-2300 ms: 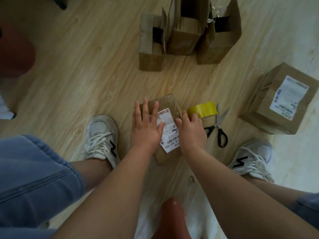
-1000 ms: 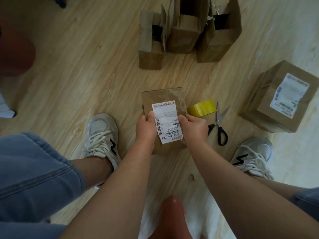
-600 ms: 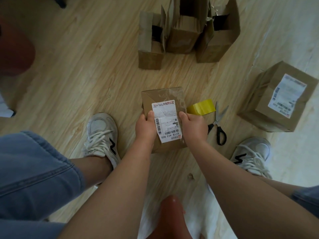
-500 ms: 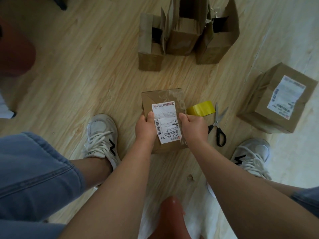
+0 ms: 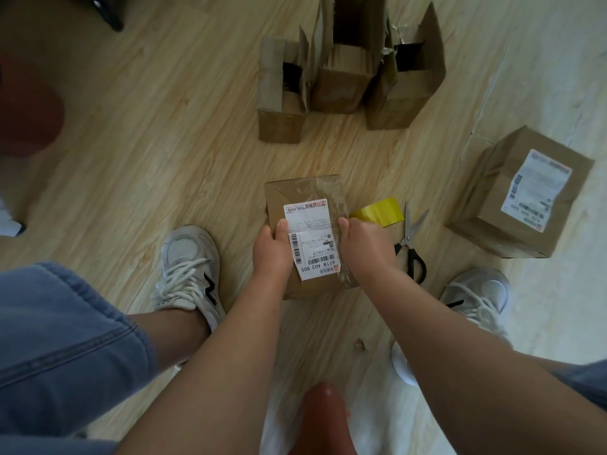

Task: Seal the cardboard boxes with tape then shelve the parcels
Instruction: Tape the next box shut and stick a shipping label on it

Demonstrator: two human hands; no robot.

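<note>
The taped box (image 5: 282,198) was clamped between the left hand (image 5: 272,249) and right hand (image 5: 366,249), thumbs on top. Sealing was judged done; shelving was called for next.

I grip the small cardboard box (image 5: 305,205) by its sides, my left hand (image 5: 271,249) and right hand (image 5: 366,246) flanking its white label (image 5: 312,238). Yellow tape roll (image 5: 379,213) and scissors (image 5: 412,243) lie just right.

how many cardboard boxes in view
5: the held box between left hand and right hand; the labelled box at right; three open boxes along the top. Others may lie off frame.
</note>
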